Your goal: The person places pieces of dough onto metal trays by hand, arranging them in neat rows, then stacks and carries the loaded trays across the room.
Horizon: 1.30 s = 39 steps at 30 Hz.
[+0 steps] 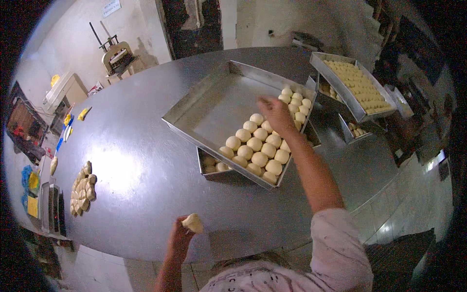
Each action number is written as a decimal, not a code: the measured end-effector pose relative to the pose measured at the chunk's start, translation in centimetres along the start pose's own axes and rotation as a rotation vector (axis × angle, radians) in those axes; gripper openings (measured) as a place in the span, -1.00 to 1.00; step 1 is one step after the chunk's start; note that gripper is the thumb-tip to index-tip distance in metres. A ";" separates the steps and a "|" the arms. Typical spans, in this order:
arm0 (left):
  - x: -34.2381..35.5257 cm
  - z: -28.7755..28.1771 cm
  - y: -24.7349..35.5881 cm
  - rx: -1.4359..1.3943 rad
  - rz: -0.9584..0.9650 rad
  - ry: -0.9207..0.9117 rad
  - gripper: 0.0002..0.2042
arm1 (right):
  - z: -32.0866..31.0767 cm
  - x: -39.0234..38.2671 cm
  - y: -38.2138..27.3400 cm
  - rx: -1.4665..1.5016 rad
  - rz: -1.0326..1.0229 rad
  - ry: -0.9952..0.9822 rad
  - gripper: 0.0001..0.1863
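A large metal tray (214,95) sits at an angle on the table, its right and near parts lined with rows of round pale dough balls (254,144). Over those rows reaches my right hand (276,115), blurred by motion, its fingertips pointing toward the bare far-left part of the tray. Whether anything is in its fingers cannot be made out. Near the table's front edge, my left hand (180,232) is closed round a lump of dough (193,223) that sticks out to the right. Off to the left lies a cluster of cut dough pieces (83,191).
Under the large tray is another tray (206,165) with dough balls. Stacked trays (361,90) of dough stand at the right of the metal table (141,214). A scale (51,204) is at the left edge; a lever press (116,56) stands beyond the table.
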<state>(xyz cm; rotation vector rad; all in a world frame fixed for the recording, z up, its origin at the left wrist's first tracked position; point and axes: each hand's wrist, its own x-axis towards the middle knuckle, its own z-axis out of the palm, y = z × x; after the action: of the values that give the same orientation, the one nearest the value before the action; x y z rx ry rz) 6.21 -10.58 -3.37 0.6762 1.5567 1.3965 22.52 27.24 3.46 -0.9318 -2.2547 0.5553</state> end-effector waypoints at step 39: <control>9.7 3.0 -5.8 1.236 0.582 0.243 -0.85 | -8.5 -26.8 16.6 -0.479 0.405 0.311 -0.69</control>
<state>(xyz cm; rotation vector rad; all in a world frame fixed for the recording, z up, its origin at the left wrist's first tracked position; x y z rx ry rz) 5.61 -2.04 -11.34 1.8423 2.5124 0.7306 50.96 19.67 -10.58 -1.6121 -1.9500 0.0145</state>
